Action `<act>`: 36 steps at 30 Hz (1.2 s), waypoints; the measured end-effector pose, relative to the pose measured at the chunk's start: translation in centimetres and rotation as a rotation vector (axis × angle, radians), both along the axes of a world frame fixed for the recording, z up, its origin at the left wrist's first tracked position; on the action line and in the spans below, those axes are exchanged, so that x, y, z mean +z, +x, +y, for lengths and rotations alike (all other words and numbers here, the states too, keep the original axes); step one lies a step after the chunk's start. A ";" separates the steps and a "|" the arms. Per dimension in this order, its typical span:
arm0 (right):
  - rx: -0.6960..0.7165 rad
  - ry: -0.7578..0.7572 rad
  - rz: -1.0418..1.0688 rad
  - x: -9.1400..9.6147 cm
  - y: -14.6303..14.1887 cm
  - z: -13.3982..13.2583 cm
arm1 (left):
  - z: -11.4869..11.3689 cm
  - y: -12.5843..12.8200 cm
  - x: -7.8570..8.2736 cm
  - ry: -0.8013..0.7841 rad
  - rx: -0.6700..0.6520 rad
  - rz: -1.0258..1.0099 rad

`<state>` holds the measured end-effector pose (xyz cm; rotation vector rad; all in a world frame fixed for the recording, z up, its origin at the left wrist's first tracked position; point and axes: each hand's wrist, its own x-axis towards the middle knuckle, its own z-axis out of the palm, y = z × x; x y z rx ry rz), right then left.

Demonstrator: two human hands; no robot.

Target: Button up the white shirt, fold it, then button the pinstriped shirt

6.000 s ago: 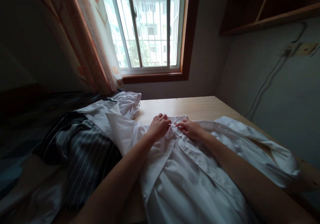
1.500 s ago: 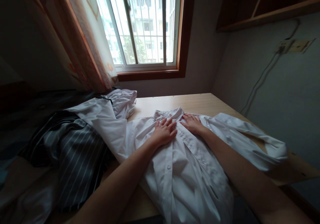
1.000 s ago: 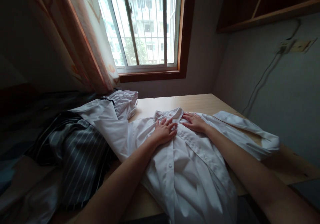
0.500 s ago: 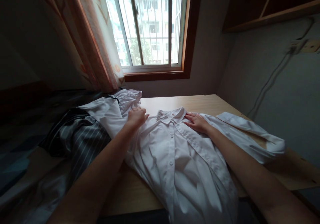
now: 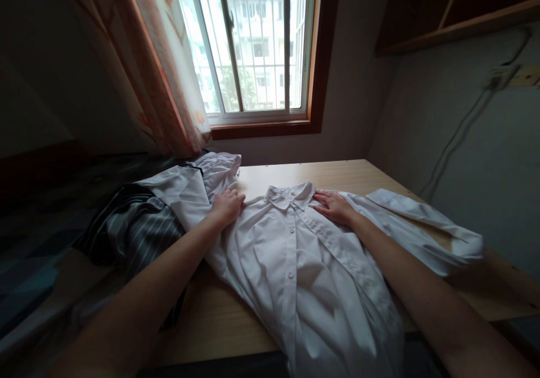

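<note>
A white button-up shirt (image 5: 270, 243) lies front side up, its collar pointing toward the window and its lower part hanging over the near table edge. My left hand (image 5: 228, 205) is at the shirt's left shoulder, fingers curled on the cloth there. Flat on the opposite shoulder, close beside the collar (image 5: 291, 196), rests my right hand (image 5: 333, 206), fingers stretched out. The right sleeve (image 5: 426, 215) bends back on itself on the table.
The wooden table (image 5: 333, 171) stands below the window (image 5: 257, 46). To the left, a pile holds white clothing (image 5: 221, 170) and a dark striped garment (image 5: 147, 232). A patterned curtain (image 5: 169, 80) hangs there. On the right wall are a cable (image 5: 458, 127) and a shelf (image 5: 455, 29).
My left hand has come down slightly and closer to me, onto the shirt's shoulder. The right hand stays in the same place.
</note>
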<state>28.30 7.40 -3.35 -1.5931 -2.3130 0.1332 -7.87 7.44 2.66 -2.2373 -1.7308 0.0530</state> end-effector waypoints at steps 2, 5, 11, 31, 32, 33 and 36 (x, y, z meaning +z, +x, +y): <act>0.003 0.009 -0.002 -0.1 0.1 0.1 | 0.7 -0.4 0.6 -0.034 0.009 -0.060; 0.017 0.027 -0.002 -0.2 0.1 0.2 | 2.0 -0.7 1.9 -0.059 0.081 -0.241; 0.014 0.040 0.007 -0.3 0.2 0.2 | 3.3 -0.5 2.8 0.038 0.043 -0.196; -0.152 -0.093 -0.117 -0.6 0.6 1.8 | -5.1 5.5 1.2 0.048 -0.296 -0.360; -0.156 -0.092 -0.117 -0.7 0.8 2.1 | -5.9 5.6 0.7 0.030 -0.317 -0.378; -0.162 -0.091 -0.117 -0.8 0.9 2.4 | -6.5 5.6 0.1 0.007 -0.327 -0.386; -0.178 -0.091 -0.122 -1.0 1.4 3.3 | -6.9 5.5 -1.8 -0.074 -0.297 -0.363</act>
